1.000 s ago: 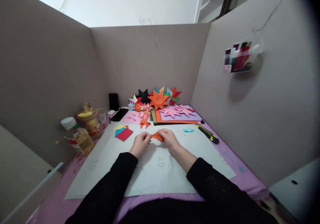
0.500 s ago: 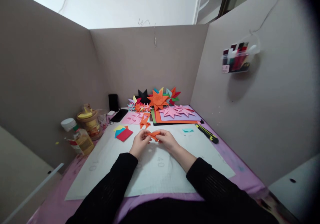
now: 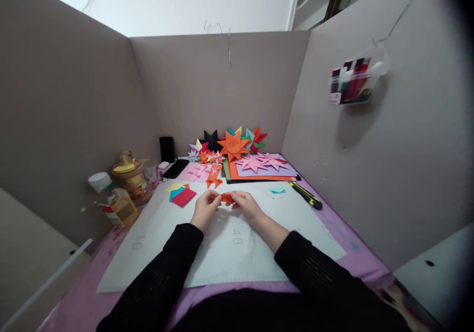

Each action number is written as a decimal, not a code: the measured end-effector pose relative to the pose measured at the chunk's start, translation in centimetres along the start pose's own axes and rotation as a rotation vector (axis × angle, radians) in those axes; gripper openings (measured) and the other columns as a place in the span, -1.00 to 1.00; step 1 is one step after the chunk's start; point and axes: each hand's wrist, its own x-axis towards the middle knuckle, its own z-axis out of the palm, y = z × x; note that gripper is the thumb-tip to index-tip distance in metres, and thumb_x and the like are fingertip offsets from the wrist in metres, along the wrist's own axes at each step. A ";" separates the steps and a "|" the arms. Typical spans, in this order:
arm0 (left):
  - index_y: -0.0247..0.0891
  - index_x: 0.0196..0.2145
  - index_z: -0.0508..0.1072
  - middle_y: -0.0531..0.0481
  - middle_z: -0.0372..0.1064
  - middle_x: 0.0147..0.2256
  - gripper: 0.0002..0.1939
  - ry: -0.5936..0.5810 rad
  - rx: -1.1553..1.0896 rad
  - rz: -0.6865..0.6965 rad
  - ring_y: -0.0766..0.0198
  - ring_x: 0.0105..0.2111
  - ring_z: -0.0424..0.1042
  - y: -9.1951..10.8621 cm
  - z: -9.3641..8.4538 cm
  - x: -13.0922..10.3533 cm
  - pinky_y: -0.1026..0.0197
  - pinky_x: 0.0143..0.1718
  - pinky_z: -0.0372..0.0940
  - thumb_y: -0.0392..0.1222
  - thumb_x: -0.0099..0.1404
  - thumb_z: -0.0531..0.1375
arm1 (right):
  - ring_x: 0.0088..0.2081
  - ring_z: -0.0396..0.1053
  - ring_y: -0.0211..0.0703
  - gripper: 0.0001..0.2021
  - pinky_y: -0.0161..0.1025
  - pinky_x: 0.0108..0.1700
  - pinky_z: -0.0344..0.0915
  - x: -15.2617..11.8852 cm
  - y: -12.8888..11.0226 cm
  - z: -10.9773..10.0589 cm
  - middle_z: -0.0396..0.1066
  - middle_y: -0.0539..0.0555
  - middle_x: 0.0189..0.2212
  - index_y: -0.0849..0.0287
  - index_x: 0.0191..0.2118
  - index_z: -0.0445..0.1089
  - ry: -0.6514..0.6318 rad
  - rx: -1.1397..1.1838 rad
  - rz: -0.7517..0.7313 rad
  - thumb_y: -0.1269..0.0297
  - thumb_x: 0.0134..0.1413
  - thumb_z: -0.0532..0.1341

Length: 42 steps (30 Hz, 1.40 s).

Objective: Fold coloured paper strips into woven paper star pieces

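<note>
Our left hand (image 3: pixel 203 211) and right hand (image 3: pixel 247 206) pinch the small folded orange paper (image 3: pixel 226 198). If we pull unevenly, it could tear or crease askew.

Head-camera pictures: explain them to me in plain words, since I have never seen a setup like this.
There is no robot here. A person works with two bare hands, and all three pictures come from one camera worn on the head, looking forward and down.

The left hand and the right hand hold a small piece of folded orange paper between them, above a white sheet.

Left of the hands lie squares of colored paper. To the right are a small turquoise paper and a black and yellow cutter. Farther back are paper stars in several colors. A bottle stands at the far left.
</note>
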 end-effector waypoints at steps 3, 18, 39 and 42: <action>-0.29 -0.45 0.35 0.05 0.33 -0.55 -0.76 -0.002 0.041 0.041 0.35 -0.53 0.32 0.0 0.1 -0.1 0.35 -0.56 0.21 -0.03 0.09 0.17 | -0.44 0.34 -0.25 -0.67 -0.36 -0.46 0.16 0.0 0.0 -0.1 0.43 0.09 -0.47 0.24 -0.37 0.46 0.026 0.040 0.040 0.05 -0.08 0.18; -0.35 -0.37 0.41 0.00 0.36 -0.50 -0.74 -0.115 -0.017 -0.032 0.33 -0.50 0.35 0.1 0.3 0.0 0.31 -0.50 0.26 -0.08 0.10 0.15 | -0.58 0.16 -0.35 -0.79 -0.39 -0.53 0.07 -0.1 0.3 0.2 0.28 -0.08 -0.63 0.21 -0.52 0.26 0.009 -0.260 -0.055 0.16 -0.08 0.16; -0.32 -0.26 0.38 -0.04 0.41 -0.44 -0.69 -0.059 0.023 0.025 0.26 -0.43 0.41 -0.4 -0.1 0.2 0.30 -0.48 0.27 -0.08 0.07 0.20 | -0.46 0.30 -0.28 -0.84 -0.32 -0.36 0.21 0.0 0.3 0.0 0.35 -0.01 -0.53 0.21 -0.37 0.38 -0.003 -0.187 -0.165 0.40 -0.12 0.09; -0.32 -0.28 0.40 -0.06 0.42 -0.41 -0.72 -0.022 0.076 0.089 0.27 -0.39 0.41 -0.4 0.0 0.3 0.29 -0.40 0.27 -0.14 0.05 0.22 | -0.51 0.28 -0.30 -0.85 -0.33 -0.41 0.20 -0.1 0.0 0.0 0.35 -0.02 -0.58 0.22 -0.40 0.40 -0.009 -0.173 -0.127 0.36 -0.10 0.10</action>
